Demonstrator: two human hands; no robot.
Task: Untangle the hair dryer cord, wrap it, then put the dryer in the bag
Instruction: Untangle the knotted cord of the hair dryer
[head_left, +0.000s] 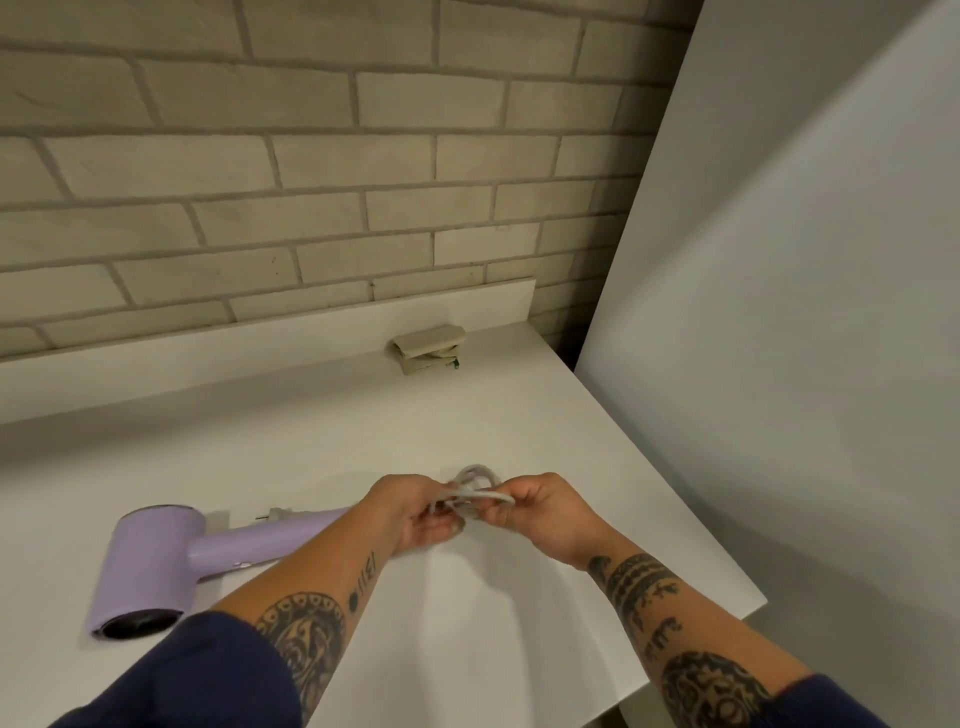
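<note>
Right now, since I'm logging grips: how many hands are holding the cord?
2. The left hand pinches the tangled cord from its left side; the right hand pinches a loop on its right side. No other hand is in view.

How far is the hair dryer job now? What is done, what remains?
Nothing looks finished yet. In hand: left hand and right hand both grip the white cord, bunched in loops between them. Still to do: wrapping it, then putting the purple dryer, lying on the table, into the beige folded bag by the wall.
</note>
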